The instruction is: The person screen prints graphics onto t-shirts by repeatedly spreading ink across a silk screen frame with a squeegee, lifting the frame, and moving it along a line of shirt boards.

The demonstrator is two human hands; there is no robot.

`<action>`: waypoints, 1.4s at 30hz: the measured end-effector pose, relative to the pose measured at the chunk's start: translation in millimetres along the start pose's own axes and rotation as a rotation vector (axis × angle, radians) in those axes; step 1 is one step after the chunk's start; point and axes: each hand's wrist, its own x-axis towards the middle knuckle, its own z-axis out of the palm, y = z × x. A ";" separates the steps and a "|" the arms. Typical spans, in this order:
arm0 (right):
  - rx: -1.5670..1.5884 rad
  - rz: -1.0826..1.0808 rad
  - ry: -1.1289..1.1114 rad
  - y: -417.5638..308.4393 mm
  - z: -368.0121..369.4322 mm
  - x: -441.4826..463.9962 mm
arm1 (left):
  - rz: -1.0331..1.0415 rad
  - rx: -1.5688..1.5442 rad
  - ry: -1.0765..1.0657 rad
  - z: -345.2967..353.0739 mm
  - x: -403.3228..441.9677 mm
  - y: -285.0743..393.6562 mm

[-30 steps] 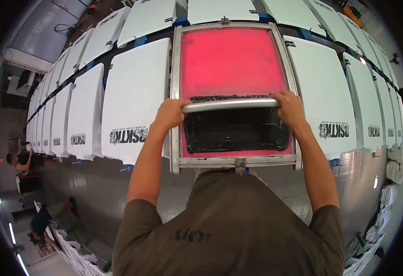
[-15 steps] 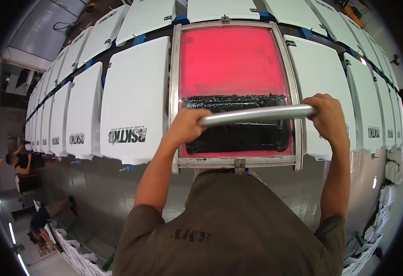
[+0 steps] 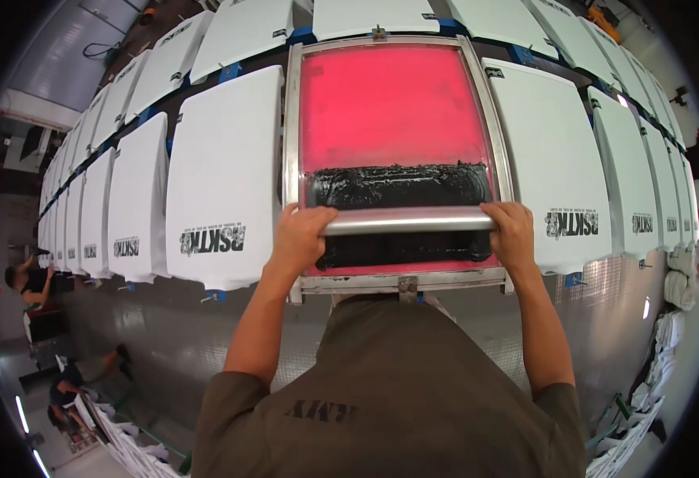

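Note:
Both ends of a squeegee (image 3: 409,221) with a silver metal handle are gripped, by my left hand (image 3: 300,237) and my right hand (image 3: 514,233). It lies level across the lower part of a metal-edged printing screen (image 3: 389,103) with pink mesh. Black ink (image 3: 397,183) spreads over the mesh beyond and below the handle, with a rough ridge along its far edge. Fingers of each hand wrap around the handle near the frame's side rails. The squeegee's blade is hidden beneath the handle.
White shirts (image 3: 226,159) on boards stand in rows on both sides, several with black lettering; another printed shirt (image 3: 557,159) is right of the screen. Blue clamps (image 3: 214,295) line the near edge. Two people (image 3: 35,279) are at far left. Folded white cloth (image 3: 680,287) is at right.
The squeegee has gone from slanted, its right end raised past the frame, to level and lower across the screen. My right hand has moved left and down. The view has shifted slightly.

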 end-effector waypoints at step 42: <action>-0.091 0.078 -0.133 -14.6 19.6 -74.7 | -0.043 0.067 0.031 25.7 -62.2 32.0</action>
